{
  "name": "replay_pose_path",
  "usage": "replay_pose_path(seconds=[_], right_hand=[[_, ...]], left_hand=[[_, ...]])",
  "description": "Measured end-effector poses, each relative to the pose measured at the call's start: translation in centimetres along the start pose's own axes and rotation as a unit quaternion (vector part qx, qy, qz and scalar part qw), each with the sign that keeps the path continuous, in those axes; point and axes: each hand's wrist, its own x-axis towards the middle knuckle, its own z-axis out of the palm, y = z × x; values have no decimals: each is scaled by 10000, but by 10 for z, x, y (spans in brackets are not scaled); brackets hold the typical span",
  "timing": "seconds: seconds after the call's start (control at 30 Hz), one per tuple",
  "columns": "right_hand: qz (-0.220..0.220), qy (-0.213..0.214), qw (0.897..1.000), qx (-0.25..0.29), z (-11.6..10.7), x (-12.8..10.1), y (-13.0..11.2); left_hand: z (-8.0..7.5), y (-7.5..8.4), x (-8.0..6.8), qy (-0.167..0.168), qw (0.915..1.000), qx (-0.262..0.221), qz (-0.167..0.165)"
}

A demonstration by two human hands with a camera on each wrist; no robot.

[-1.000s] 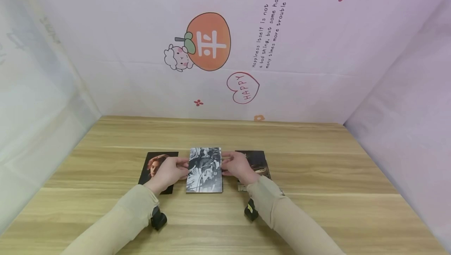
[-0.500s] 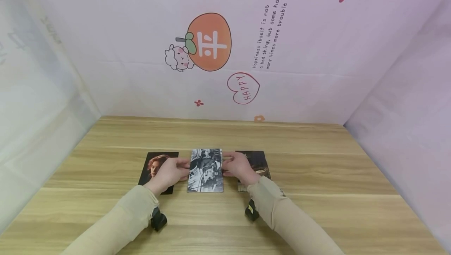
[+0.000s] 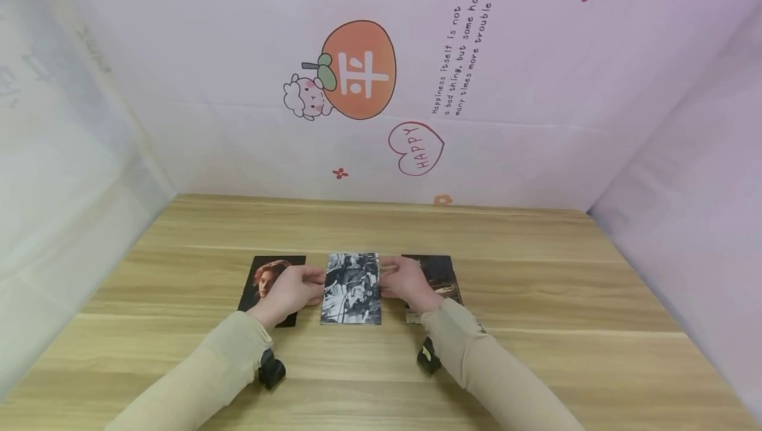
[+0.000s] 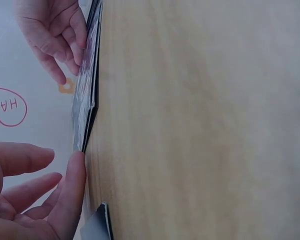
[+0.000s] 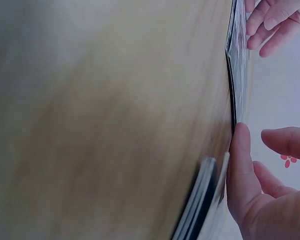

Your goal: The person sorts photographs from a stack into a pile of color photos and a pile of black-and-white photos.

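Note:
A black-and-white picture card (image 3: 352, 289) lies on the wooden table between both hands. Its edge in the left wrist view shows a dark layer beneath the top sheet. The left hand (image 3: 292, 291) is at the card's left side, a fingertip touching the edge. On the opposite side, the right hand (image 3: 407, 282) likewise touches the edge with one straight finger. Other fingers stay loosely spread, clear of the card. Partly under the left hand sits a dark portrait card (image 3: 262, 279). A pile of dark picture cards (image 3: 439, 269) lies beneath the right hand, its layered edges (image 5: 197, 205) visible in the right wrist view.
The wooden table (image 3: 369, 378) runs back to a white printed cloth wall (image 3: 238, 147). Cloth walls also stand at left and right. A black wrist camera (image 3: 272, 370) hangs under the left cuff, another black camera (image 3: 428, 356) under the right.
The head view has swung slightly. The middle card's far edge has come a little nearer and its pale glare has faded. Both hands keep their places at its sides.

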Motion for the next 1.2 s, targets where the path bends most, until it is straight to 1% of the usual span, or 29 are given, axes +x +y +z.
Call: replay_pose_path(seconds=[0.2,0.4,0.5,0.67,0.9,1.1,1.2], right_hand=[[1,27,10000,-93,-2,-2,-3],[-98,-112,9995,-275,-9,-8,-9],[-171,-129,9991,-352,-14,-12,-11],[-174,-84,9992,-356,-22,-18,-13],[-174,5,9991,-389,-35,-23,-8],[-315,69,9993,-179,-45,-27,-2],[-316,49,9993,-174,-49,-29,1]], left_hand=[[0,-1,2,67,10000,22,7],[2,10,-5,-7,9997,219,102],[4,12,-5,8,9997,220,123],[9,16,-5,20,9999,49,122],[18,24,-6,46,9995,-183,242],[29,23,-1,14,9984,-391,403],[35,22,0,9,9980,-499,399]])
